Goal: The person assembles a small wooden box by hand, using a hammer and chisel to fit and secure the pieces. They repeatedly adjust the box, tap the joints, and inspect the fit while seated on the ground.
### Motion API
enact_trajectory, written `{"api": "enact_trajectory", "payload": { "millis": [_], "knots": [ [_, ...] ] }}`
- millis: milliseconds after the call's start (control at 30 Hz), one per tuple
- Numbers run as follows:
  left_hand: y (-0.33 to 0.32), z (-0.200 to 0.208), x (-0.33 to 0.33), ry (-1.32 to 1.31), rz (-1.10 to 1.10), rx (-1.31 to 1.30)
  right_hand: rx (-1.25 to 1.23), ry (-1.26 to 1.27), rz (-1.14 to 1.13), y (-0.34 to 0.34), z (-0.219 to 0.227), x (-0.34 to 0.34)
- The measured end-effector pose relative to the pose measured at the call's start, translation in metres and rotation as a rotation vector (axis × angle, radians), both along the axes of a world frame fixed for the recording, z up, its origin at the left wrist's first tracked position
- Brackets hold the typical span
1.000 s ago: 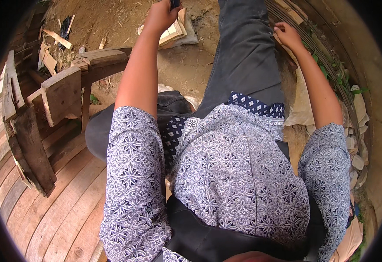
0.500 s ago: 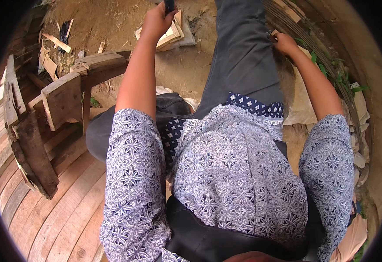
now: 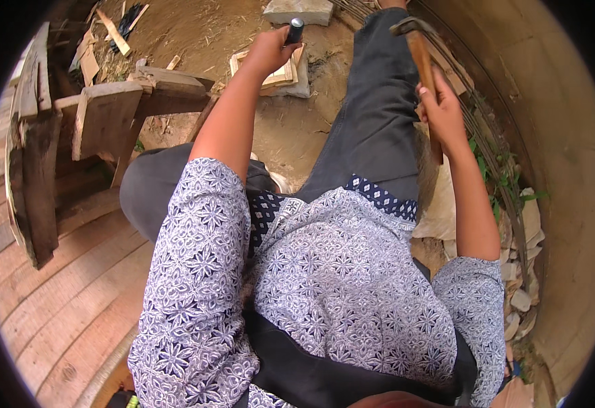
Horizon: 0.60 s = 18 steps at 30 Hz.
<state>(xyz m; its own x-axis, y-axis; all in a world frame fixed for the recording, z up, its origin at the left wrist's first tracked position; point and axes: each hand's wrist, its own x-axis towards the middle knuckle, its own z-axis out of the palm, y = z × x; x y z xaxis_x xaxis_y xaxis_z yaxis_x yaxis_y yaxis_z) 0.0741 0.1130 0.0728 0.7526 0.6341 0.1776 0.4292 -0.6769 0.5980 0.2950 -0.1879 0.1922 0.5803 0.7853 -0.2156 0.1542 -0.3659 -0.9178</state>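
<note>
My left hand is closed around what looks like a chisel, its dark handle capped with a round silver end. The blade is hidden. Just below that hand lies a pale wooden frame-like piece, resting on a grey stone slab. On the right, beside my outstretched leg, my right hand grips a claw hammer by its brown wooden handle. The hammer's metal head is raised at the upper end, over my lower leg, apart from the chisel and the wood.
To the left stands a rough wooden bench-like structure over a plank floor. A pale stone block lies at the far side. Wood scraps litter the dirt there. Rods, leaves and stones run along the right wall.
The hammer has come into clear view, lifted in my right hand. My left hand with the chisel appears lower and farther right, and the whole view has shifted.
</note>
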Motion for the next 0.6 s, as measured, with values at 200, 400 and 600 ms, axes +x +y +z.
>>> {"api": "enact_trajectory", "payload": {
  "millis": [200, 400, 600],
  "knots": [
    [-0.003, 0.013, -0.001, -0.003, 0.021, -0.008, 0.116, -0.244, 0.291, 0.036, 0.016, -0.043],
    [-0.002, 0.001, -0.011, -0.069, 0.007, -0.041, 0.351, -0.223, 0.311, 0.073, 0.072, -0.094],
    [0.0, -0.004, 0.003, -0.14, -0.054, -0.145, 0.15, -0.385, 0.414, 0.087, 0.032, -0.078]
  ]
}}
